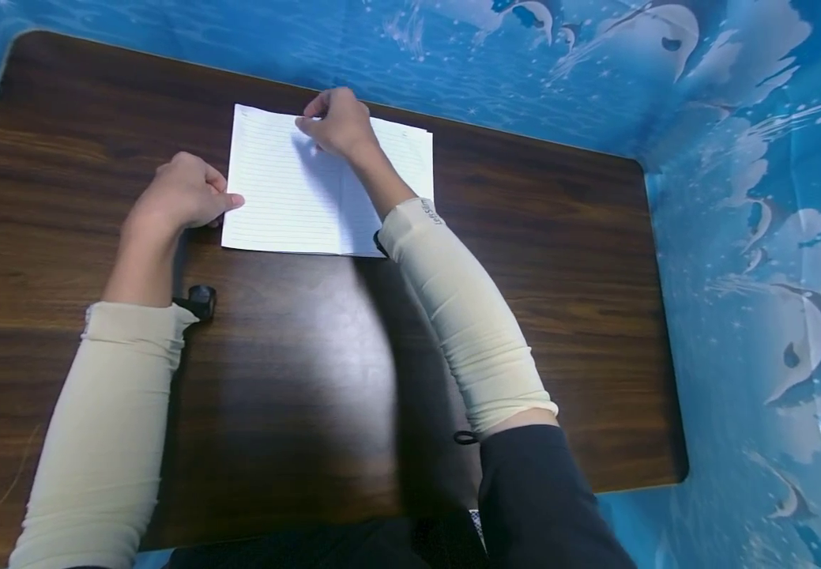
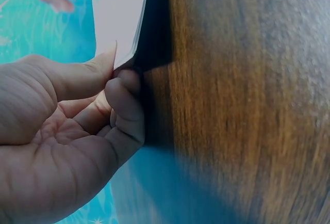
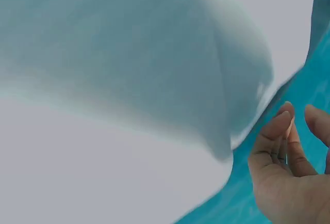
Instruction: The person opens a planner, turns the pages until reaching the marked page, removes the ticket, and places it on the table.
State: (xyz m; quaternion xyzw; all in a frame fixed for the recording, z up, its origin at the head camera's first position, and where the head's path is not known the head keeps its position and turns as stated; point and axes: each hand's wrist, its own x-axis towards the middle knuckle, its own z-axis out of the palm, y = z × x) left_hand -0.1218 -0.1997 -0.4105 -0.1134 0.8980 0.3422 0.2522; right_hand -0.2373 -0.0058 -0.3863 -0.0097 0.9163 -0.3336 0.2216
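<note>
Notebook between both hands, left hand pinching its edge.

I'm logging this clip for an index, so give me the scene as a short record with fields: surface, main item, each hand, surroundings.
surface: dark wooden table
main item: open lined notebook, lying flat at the table's far side
left hand: pinches the notebook's left edge between thumb and forefinger
right hand: fingers curled at the top edge of the notebook's left page; grip unclear
arms: cream sleeves
surroundings: blue dolphin-print backdrop
</note>
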